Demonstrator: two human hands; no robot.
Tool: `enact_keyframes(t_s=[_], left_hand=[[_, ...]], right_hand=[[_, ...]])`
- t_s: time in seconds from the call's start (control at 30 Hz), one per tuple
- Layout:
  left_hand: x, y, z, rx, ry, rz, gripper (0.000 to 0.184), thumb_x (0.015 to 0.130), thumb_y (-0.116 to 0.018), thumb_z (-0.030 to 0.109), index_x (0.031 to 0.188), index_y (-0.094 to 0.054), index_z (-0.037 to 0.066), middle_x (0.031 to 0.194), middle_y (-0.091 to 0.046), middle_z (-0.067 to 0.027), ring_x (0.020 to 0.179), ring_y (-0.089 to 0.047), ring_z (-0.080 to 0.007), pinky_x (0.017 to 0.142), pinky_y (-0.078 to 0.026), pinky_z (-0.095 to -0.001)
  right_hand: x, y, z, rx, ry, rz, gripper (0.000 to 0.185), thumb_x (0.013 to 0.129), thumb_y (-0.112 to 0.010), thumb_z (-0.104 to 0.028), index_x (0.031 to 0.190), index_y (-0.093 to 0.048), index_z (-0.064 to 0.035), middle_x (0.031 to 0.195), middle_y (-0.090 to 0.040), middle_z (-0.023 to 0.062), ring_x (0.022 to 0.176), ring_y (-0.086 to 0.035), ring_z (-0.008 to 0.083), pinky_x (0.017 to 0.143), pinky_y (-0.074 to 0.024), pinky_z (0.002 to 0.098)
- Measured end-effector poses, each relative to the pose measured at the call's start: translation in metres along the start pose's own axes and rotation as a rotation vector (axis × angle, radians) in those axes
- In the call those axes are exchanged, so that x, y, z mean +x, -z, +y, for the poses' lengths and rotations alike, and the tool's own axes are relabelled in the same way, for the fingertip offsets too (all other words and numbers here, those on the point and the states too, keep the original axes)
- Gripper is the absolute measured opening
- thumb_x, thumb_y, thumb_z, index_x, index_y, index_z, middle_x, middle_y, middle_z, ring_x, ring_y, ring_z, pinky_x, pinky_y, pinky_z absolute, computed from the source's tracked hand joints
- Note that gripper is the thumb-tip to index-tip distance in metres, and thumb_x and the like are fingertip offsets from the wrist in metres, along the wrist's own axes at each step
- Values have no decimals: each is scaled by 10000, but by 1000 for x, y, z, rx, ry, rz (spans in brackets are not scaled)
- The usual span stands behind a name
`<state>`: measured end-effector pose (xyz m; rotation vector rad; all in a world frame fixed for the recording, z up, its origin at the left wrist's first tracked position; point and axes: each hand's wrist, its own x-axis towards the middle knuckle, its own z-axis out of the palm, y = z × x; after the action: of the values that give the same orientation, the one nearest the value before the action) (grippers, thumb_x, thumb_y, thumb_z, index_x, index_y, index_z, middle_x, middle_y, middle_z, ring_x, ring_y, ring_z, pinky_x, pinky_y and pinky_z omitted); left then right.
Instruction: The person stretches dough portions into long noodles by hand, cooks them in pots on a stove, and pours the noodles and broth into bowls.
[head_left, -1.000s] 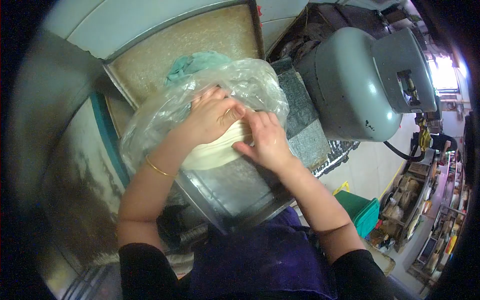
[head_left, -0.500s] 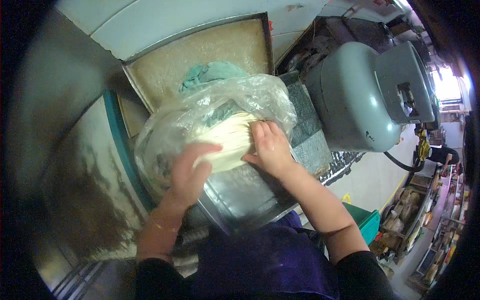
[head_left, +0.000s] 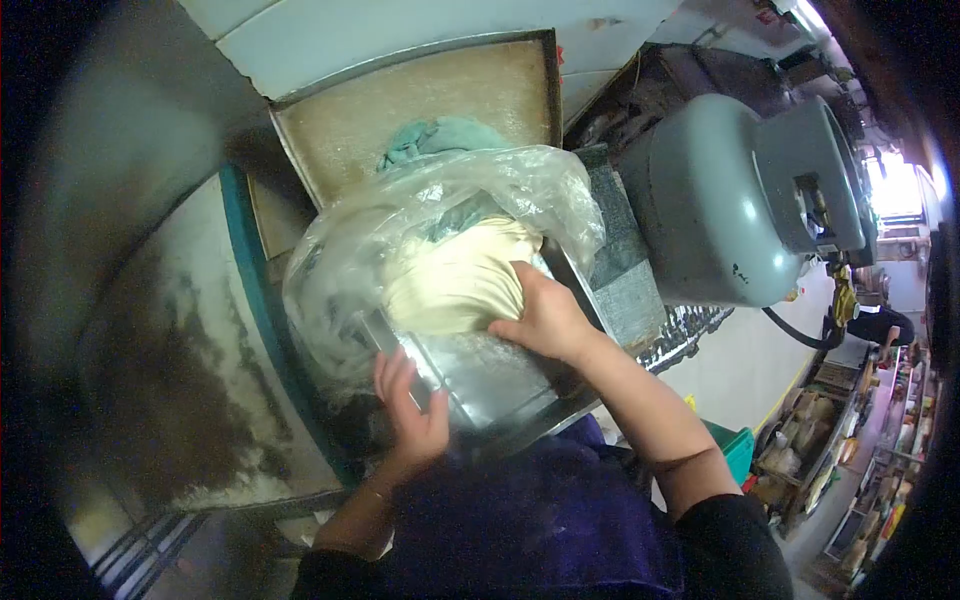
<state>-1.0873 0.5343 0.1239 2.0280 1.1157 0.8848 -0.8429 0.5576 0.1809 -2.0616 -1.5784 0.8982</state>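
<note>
A pale, folded mass of dough, its surface ridged like stretched strands, lies in a shallow metal tray. My right hand is closed on the dough's right edge, thumb at the near side and the other fingers partly hidden behind it. By the tray's near-left rim is my left hand, fingers stretched and thumb apart, holding no dough; whether it touches the rim is hard to tell. A clear plastic bag is bunched around the far and left sides of the dough.
Behind the bag, a green cloth lies on a large worn baking tray. A grey gas cylinder with a hose stands at right. On the left is a flour-dusted surface with a teal edge. Another person is far right.
My left hand has come off the dough and moved down toward the tray's near-left rim. My right hand stays at the dough's right edge, which looks more bunched. The view has shifted slightly.
</note>
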Motion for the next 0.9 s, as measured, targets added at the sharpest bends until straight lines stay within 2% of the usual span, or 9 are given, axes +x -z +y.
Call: enact_keyframes(t_s=[0.17, 0.23, 0.33, 0.4, 0.53, 0.6, 0.63, 0.67, 0.9], left_hand=[[-13, -15, -15, -284, 19, 243, 462, 806, -522, 10, 1232, -342, 10, 1359, -345, -200, 1292, -297, -346, 1071, -230, -486], [-46, -25, -44, -962, 390, 440, 426, 849, -523, 60, 1229, -334, 28, 1363, -341, -183, 1255, -353, -297, 1043, -291, -464], [-35, 3, -6, -1232, 509, 511, 403, 938, -439, 320, 1224, -375, 44, 1319, -407, -162, 1174, -445, -254, 985, -381, -425], [-33, 24, 25, -1175, 469, 467, 498, 950, -352, 433, 1253, -392, 40, 1313, -432, -159, 1190, -446, -273, 1002, -366, -431], [-14, 32, 66, -1889, 791, 138, 740, 909, -212, 614, 1363, -358, 48, 1383, -412, -152, 1270, -387, -343, 1056, -310, -456], [1, 12, 47, -2076, 808, -31, 675, 934, -258, 555, 1338, -389, 32, 1346, -457, -146, 1255, -411, -317, 1059, -302, -438], [4, -5, 38, -1960, 862, 15, 638, 941, -282, 520, 1329, -398, 28, 1332, -470, -143, 1244, -423, -306, 1057, -304, -429], [7, -25, 29, -1839, 916, 50, 601, 949, -305, 485, 1320, -408, 24, 1319, -483, -141, 1233, -435, -294, 1054, -306, -421], [19, -21, 43, -1757, 839, -83, 393, 919, -443, 218, 1242, -460, -6, 1213, -544, -122, 1139, -505, -240, 993, -366, -383]], right_hand=[[-50, -1, -83, -281, 404, -3, 393, 647, -699, -162, 981, -525, -52, 789, -580, 140, 727, -609, 331, 648, -511, 412], [-59, 27, -128, -112, 543, -75, 301, 665, -679, -155, 916, -554, -47, 747, -584, 128, 713, -613, 338, 640, -506, 420], [-59, 67, -141, 107, 617, -171, 326, 683, -680, -131, 982, -588, -40, 812, -620, 155, 762, -638, 315, 666, -515, 377], [-61, 87, -121, 248, 544, -219, 395, 715, -692, -130, 1081, -589, -24, 923, -649, 142, 839, -645, 243, 745, -509, 318], [-69, 68, -41, 787, -8, -283, 435, 760, -700, -151, 1136, -556, 14, 1053, -618, 77, 961, -576, 157, 862, -457, 285], [-79, 38, 5, 366, 79, 31, 438, 756, -689, -129, 1145, -548, 15, 1096, -605, 126, 1001, -579, 211, 885, -449, 312], [-82, 34, 15, -131, 352, 232, 444, 737, -684, -99, 1147, -553, 10, 1133, -590, 163, 1031, -573, 290, 901, -441, 358], [-90, 25, 15, -206, 342, 272, 429, 721, -674, -72, 1136, -576, -22, 1136, -587, 172, 1023, -568, 346, 897, -443, 388], [-97, -25, -30, 90, 491, 163, 362, 738, -690, -73, 1091, -613, -76, 1059, -602, 140, 967, -590, 317, 824, -485, 378]])
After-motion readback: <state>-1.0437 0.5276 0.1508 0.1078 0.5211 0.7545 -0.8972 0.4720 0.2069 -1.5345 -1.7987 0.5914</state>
